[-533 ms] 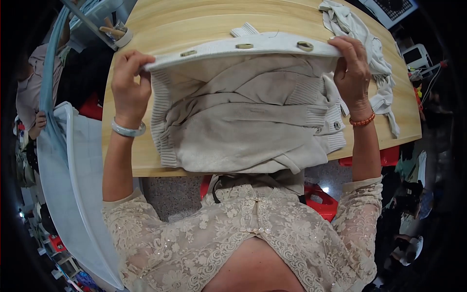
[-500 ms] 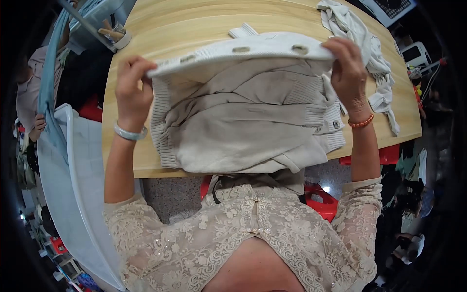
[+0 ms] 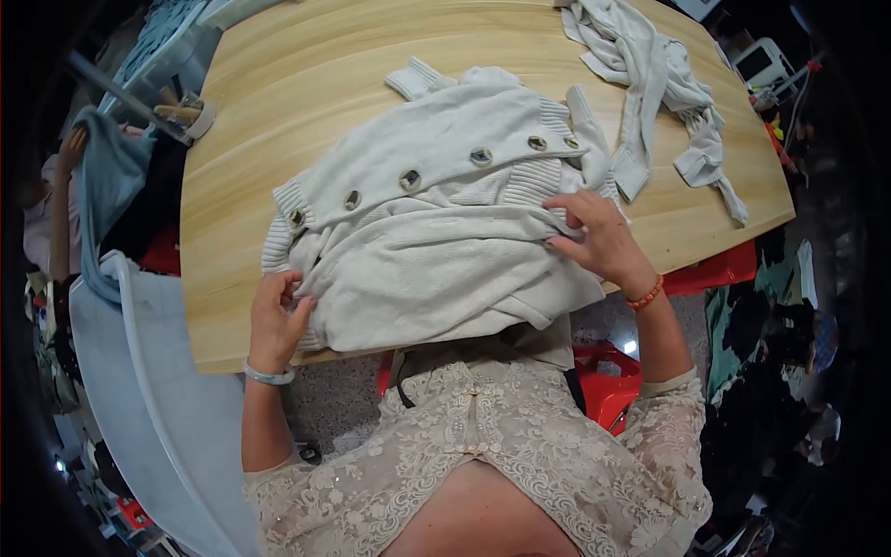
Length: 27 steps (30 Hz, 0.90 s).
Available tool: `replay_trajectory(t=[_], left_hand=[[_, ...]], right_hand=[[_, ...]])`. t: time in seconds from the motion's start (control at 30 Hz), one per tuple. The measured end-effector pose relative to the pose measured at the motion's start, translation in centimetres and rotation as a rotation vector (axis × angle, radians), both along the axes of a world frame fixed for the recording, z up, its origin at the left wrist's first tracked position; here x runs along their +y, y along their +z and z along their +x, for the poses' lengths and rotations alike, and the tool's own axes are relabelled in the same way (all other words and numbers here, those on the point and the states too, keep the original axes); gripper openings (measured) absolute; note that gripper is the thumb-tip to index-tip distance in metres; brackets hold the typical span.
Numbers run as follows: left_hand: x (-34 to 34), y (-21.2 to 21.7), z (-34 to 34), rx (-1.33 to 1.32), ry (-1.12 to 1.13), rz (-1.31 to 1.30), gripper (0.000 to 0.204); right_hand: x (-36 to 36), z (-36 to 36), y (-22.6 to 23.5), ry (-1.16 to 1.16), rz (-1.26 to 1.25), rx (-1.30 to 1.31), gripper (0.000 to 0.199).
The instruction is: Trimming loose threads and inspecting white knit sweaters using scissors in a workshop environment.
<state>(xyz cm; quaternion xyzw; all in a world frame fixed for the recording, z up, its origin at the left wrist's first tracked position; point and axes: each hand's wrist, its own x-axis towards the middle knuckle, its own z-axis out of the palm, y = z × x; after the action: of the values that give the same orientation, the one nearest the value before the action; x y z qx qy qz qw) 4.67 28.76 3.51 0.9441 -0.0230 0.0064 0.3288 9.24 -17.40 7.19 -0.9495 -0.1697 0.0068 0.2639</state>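
Pinching, left hand (image 3: 277, 320): fingers closed on the cream cardigan's (image 3: 436, 232) near-left edge, pinning it flat on the wooden table (image 3: 241, 139).
Right hand (image 3: 599, 239): fingers spread, pressing the fold beside the button row.
Beyond right hand: crumpled white garment (image 3: 650, 74).

A pale wooden table (image 3: 278, 158) is filling the upper middle of the view, its edges bending toward the rim. A second light knitted garment (image 3: 650, 84) is lying crumpled near the table's far right corner. A red plastic stool (image 3: 613, 381) is showing under the table's near edge, on a grey speckled floor (image 3: 343, 408). A pale blue plastic chair (image 3: 158, 390) is standing at the left, with a blue cloth (image 3: 107, 176) hanging above it.
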Motion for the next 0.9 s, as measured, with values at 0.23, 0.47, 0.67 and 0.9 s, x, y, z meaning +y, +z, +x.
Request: replay_trajectory(t=[0.23, 0.47, 0.67, 0.9], left_hand=[[0.6, 0.7, 0.5, -0.151, -0.145, 0.004, 0.018], [1.6, 2.2, 1.2, 0.258, -0.111, -0.734, 0.017], [-3.1, 1.0, 5.3, 0.080, 0.008, -0.570, 0.017], [-3.8, 0.5, 3.7, -0.022, -0.001, -0.623, 0.014]], right_hand=[[-1.6, -0.8, 0.7, 0.035, 0.223, -0.063, 0.010], [-7.0, 2.1, 4.5, -0.271, 0.337, -0.284, 0.015], [-4.9, 7.7, 4.0, -0.188, -0.438, -0.685, 0.018], [16.6, 1.7, 1.2, 0.277, 0.517, 0.076, 0.042]])
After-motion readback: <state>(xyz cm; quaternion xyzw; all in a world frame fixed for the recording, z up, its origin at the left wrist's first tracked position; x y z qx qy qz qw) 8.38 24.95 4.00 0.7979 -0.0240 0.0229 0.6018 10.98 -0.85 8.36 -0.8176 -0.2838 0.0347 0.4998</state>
